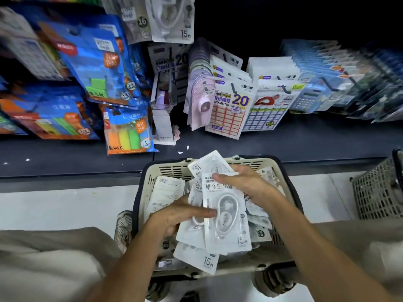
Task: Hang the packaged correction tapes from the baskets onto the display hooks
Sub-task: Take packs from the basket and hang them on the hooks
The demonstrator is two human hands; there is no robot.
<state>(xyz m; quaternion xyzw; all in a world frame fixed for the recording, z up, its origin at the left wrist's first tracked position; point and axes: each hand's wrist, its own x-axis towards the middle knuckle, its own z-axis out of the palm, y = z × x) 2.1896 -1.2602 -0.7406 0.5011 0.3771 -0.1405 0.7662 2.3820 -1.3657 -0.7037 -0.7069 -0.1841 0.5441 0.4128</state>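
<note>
At nine to ten o'clock, blue packs of coloured sticky flags (96,59) hang blurred and cut off by the left edge. Lower, at seven o'clock, the left hand (174,216) grips a fanned stack of white correction tape packs (196,227) from their left side, thumb lying flat across the front; its fingers curl behind the packs and are hidden. At centre, the front correction tape pack (226,214) stands upright over the cream basket (165,168), which is full of loose packs. At twelve o'clock, a hung tape pack (172,18) is cropped by the top edge. The right hand (246,184) pinches the front pack's top edge at one o'clock of the pack. Label sticker packs (229,107) hang behind. At three o'clock a grey mesh basket (379,188) is cut off.
</note>
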